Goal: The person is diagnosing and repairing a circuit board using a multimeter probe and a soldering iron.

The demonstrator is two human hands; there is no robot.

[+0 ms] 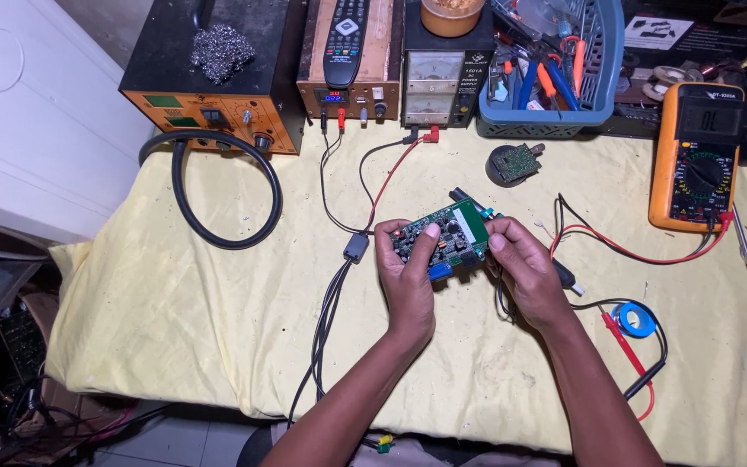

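Gripping a green circuit board, both hands' grip closed, left hand, right hand, multimeter well right

Open yellow cloth to the left, bounded by a black hose loop. Crowded to the right: red and black probe leads, blue tape roll, orange multimeter. Blocked behind by bench instruments and a tool basket.

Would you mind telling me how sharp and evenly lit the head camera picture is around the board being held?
Head view: the green circuit board between the left hand and right hand is sharp; the light is soft and even on the pale yellow cloth, shadows faint; edges bow slightly from the wide lens; the lower left corner falls dark.
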